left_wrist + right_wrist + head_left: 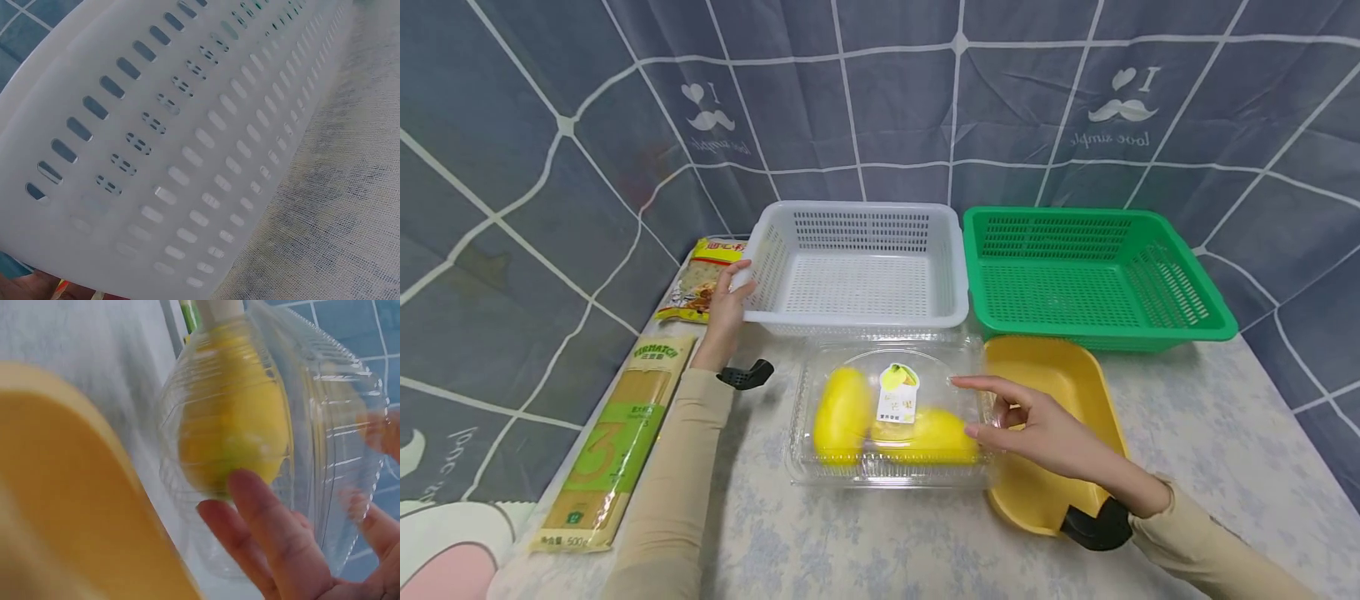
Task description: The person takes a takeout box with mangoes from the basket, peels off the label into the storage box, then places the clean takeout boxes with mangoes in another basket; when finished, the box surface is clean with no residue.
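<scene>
My left hand (724, 308) grips the left rim of a white plastic basket (850, 321). Its fingers peek out at the lower-left corner of the left wrist view, beside the basket's slotted wall (187, 137). In front of the basket lies a clear plastic clamshell box (820, 346) with a fruit label (898, 392) on its lid, holding two yellow mangoes (842, 412). My right hand (1037, 425) is at the box's right end, index finger and thumb spread over the lid. In the right wrist view, two fingers (269, 531) lie by the box's side, in front of a mango (244, 419).
A green basket (1060, 292) stands right of the white one. A yellow-orange tray (1075, 375) lies under my right forearm, beside the box. To the left are a pack of noodles (617, 442) and a yellow food bag (696, 287). A grey-blue patterned curtain (895, 108) hangs behind.
</scene>
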A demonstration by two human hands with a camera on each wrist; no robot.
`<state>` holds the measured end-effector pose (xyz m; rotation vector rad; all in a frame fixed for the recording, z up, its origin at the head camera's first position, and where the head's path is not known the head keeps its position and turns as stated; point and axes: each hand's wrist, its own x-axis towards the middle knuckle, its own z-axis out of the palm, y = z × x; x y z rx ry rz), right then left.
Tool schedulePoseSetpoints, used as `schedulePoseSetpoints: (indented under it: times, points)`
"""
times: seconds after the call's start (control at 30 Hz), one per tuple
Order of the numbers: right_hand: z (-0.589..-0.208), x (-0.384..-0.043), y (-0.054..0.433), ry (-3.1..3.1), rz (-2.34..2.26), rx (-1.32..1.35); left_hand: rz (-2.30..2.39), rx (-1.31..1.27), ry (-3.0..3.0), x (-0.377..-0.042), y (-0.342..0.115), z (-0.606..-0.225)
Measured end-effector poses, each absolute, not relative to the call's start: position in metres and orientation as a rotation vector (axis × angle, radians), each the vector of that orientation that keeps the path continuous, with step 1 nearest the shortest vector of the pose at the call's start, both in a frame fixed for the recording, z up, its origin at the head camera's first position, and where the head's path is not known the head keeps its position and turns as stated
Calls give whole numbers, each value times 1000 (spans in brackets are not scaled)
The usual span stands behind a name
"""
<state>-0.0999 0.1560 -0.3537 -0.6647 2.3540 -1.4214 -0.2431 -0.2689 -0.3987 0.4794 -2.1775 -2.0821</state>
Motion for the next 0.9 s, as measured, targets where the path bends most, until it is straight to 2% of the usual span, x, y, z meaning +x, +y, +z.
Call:
schedulePoseSetpoints:
  times: [0.57, 0.77, 0.9]
  points:
    - [-385, -116, 117, 2316, -1310, -604, -2069, 465, -2210, -241, -267, -398]
    - [-386, -121, 112, 2288, -1261, -571, -2063, 477, -2223, -244, -269, -398]
    - [-381, -123, 110, 2313, -1140, -651, -2068, 485, -2222, -246, -270, -398]
